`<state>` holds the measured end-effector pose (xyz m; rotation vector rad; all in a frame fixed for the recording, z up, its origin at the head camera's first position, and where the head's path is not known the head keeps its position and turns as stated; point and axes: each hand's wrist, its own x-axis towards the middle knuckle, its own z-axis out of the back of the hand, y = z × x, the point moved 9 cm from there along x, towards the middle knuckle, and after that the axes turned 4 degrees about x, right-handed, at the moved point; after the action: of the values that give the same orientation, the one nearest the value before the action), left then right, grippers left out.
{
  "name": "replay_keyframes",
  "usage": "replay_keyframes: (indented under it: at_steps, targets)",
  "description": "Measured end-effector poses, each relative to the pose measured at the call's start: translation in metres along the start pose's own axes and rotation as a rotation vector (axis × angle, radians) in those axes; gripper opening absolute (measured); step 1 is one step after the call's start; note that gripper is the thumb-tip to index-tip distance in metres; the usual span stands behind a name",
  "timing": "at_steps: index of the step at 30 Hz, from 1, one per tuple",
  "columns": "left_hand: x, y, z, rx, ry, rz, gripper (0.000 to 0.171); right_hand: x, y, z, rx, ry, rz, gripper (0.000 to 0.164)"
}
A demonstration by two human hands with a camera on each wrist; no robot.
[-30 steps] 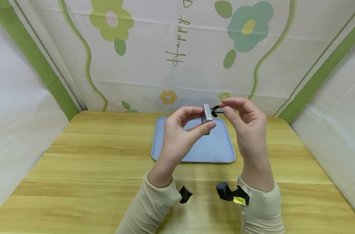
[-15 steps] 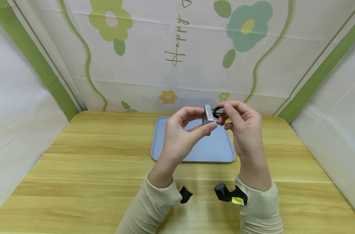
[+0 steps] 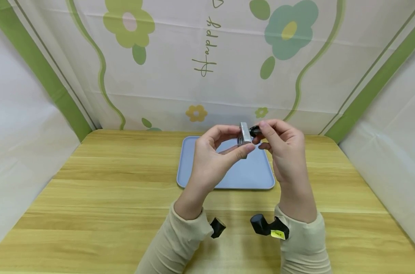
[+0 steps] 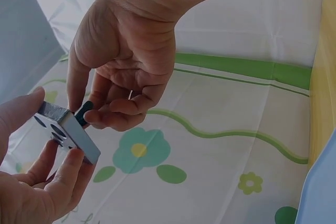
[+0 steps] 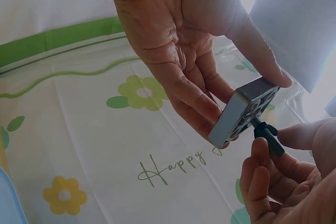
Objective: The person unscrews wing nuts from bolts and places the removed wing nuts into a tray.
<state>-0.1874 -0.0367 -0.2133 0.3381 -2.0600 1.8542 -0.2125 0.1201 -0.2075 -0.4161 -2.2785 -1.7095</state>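
My left hand (image 3: pixel 210 160) holds a small silver metal block (image 3: pixel 245 134) between thumb and fingers, above the tray. Round holes show in the block's face in the left wrist view. A threaded bolt (image 5: pixel 276 147) sticks out of the block's right side, and a dark wing nut (image 5: pixel 264 128) sits on it near the block. With thumb and fingertips my right hand (image 3: pixel 289 152) pinches the wing nut, hiding most of the bolt in the head view. Whether the nut touches the block I cannot tell.
A light blue tray (image 3: pixel 234 180) lies on the wooden table (image 3: pixel 108 182) beneath the hands. Behind it hangs a white cloth (image 3: pixel 173 76) with printed flowers, and pale side walls stand left and right. Black camera mounts (image 3: pixel 260 224) sit on both wrists.
My right hand has moved slightly left, its fingers curling from the bolt's outer end in toward the wing nut. Less of the bolt shows. My left hand with the block has hardly moved.
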Motion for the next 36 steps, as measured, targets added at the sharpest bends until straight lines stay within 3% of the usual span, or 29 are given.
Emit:
replay_keyframes:
  at_steps: [7, 27, 36]
  targets:
    - [0.001, 0.0, 0.0, -0.002, -0.003, -0.009, 0.034, 0.001, 0.001, -0.001, -0.003, 0.024, -0.001, 0.027]
    - [0.001, -0.002, 0.003, -0.027, -0.01, -0.021, 0.034, -0.003, 0.01, -0.008, 0.023, 0.213, 0.084, 0.023]
    - [0.001, -0.003, 0.004, -0.024, -0.016, -0.018, 0.034, -0.004, 0.015, -0.01, -0.014, 0.223, 0.136, 0.029]
